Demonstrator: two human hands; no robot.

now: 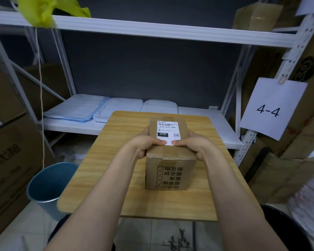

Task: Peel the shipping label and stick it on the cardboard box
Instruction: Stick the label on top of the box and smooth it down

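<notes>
The box (168, 153) is standing on the wooden counter (105, 160), and the label (167, 132) is already lying on its top face. Both hands are clamped on the box, the left hand (146, 142) on its left side and the right hand (192, 144) on its right, with both thumbs pressing down the label's near edge. To finish well, the thumbs should probably be sliding outward toward the corners, flattening bubbles while the fingers are steadying the box.
</notes>
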